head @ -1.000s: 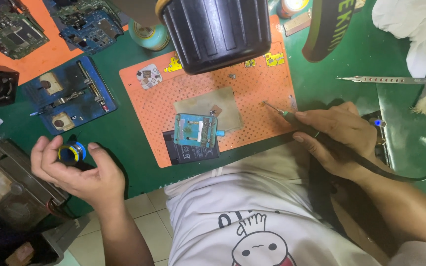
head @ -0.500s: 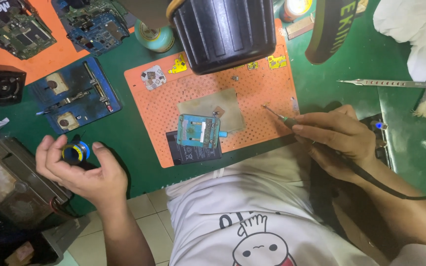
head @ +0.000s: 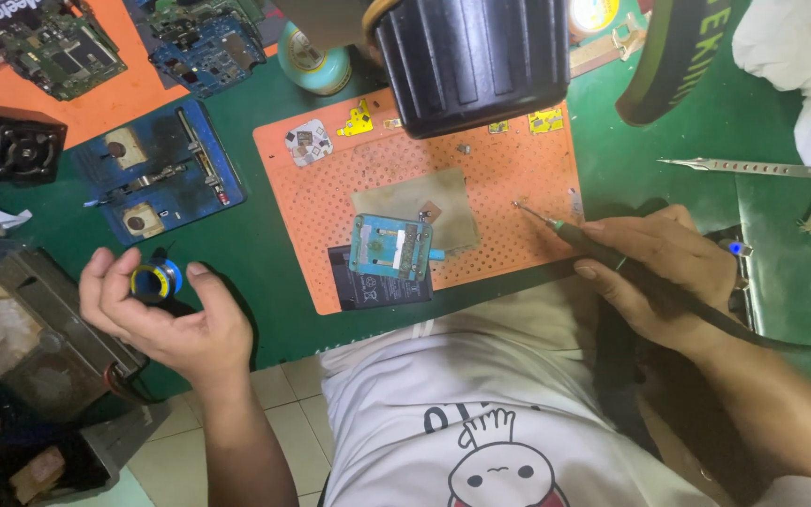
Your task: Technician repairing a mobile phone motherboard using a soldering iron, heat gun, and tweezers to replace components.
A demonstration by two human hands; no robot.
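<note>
A small spool (head: 156, 281) is pinched between thumb and fingers of the left hand (head: 166, 314), above the green mat's (head: 265, 272) near-left edge. A soldering iron (head: 612, 263) is gripped pen-fashion in the closed right hand (head: 664, 272), tip resting on the orange pad (head: 518, 188). A clamped blue board (head: 389, 247) lies mid-pad, well apart from both hands.

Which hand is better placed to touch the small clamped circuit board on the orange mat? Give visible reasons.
Probably the right hand: it holds the soldering iron with its tip over the orange mat, near the clamped board. The left hand is off the mat, holding a small spool.
</note>
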